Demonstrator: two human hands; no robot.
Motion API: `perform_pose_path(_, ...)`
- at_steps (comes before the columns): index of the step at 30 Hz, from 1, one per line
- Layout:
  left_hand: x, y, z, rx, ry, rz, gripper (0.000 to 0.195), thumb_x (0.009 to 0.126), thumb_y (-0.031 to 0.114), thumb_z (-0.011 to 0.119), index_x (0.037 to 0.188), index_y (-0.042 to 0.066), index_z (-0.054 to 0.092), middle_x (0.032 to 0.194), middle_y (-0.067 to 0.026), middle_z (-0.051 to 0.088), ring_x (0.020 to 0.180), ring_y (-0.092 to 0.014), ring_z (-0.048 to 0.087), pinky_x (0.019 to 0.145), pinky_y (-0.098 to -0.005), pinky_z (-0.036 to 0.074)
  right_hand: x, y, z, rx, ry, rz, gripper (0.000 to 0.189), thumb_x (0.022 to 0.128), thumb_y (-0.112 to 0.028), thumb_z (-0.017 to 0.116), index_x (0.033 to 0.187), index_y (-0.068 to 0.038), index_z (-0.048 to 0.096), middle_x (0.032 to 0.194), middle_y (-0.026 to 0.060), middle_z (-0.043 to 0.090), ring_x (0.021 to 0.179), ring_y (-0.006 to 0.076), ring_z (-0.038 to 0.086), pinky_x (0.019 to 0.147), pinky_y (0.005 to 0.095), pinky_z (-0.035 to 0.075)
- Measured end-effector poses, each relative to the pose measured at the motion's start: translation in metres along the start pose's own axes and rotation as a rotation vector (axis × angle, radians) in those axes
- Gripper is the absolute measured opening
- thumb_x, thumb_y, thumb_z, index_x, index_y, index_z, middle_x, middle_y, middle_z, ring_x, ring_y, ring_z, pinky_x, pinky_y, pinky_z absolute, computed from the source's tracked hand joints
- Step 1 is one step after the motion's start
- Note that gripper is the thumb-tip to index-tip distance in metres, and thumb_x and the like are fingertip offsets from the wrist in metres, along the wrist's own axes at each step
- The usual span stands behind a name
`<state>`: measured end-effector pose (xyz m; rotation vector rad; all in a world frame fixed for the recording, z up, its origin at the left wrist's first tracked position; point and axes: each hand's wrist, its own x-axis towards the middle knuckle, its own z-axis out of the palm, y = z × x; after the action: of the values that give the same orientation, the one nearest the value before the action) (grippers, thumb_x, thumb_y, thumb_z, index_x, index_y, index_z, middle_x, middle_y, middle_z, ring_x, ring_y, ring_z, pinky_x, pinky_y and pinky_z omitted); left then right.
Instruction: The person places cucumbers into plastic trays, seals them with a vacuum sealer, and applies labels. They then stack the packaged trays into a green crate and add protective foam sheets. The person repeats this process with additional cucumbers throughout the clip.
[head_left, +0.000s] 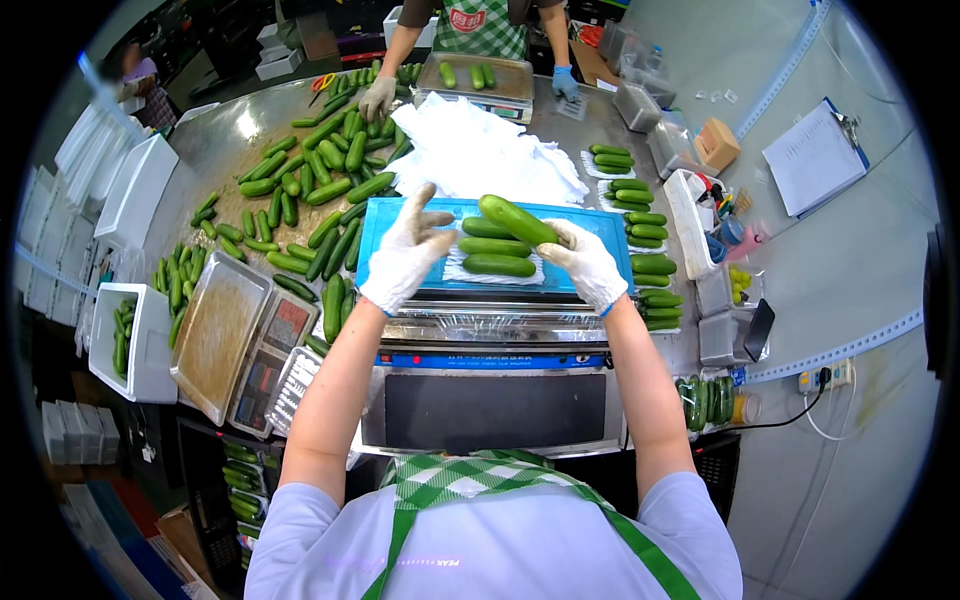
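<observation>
Gripped at one end in my gloved right hand (586, 259) is a cucumber (517, 219), held slanted above three others. Those cucumbers (499, 265) lie side by side on a white pad (454, 268), which rests on a blue board (375, 247). To the left of the pad, my gloved left hand (411, 251) holds nothing, its fingers apart. Below the board is a film wrapping machine (487, 360) with a dark plate (495, 410) at its front. Crumpled white sheets (480, 150) lie heaped just past the board.
Loose cucumbers (322, 172) cover the steel table (202, 146) on the left. Padded cucumber sets (651, 264) line its right side. A scale (274, 337) stands by my left arm. Opposite, a co-worker's gloved hand (377, 97) touches cucumbers near another scale (480, 79).
</observation>
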<state>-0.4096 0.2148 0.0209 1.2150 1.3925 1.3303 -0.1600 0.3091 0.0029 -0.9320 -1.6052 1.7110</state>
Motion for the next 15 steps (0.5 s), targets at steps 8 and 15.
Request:
perform_pose_path(8,0.005,0.016,0.041,-0.041,-0.109,-0.04,0.041,0.09,0.019,0.059,0.125,0.0,0.051,0.107,-0.0135,0.061,0.075,-0.014,0.064,0.065,-0.0228,0.053,-0.017,-0.009,0.021,0.073,-0.072,0.004,0.044,0.086,-0.005,0.061,0.128,0.002,0.048,0.094,0.0058,0.059,0.079,0.0108,0.058,0.068,0.0232,0.049)
perform_pose_path(15,0.071,0.009,0.006,0.126,-0.06,0.198,0.036,0.095,0.026,0.051,0.12,0.001,0.057,0.107,-0.0143,0.065,0.098,-0.021,0.062,0.082,-0.0306,0.05,-0.02,-0.032,-0.025,0.095,0.026,-0.087,0.046,0.094,-0.032,0.053,0.128,-0.001,0.049,0.085,0.0057,0.06,0.057,0.0083,0.052,0.052,0.022,0.044)
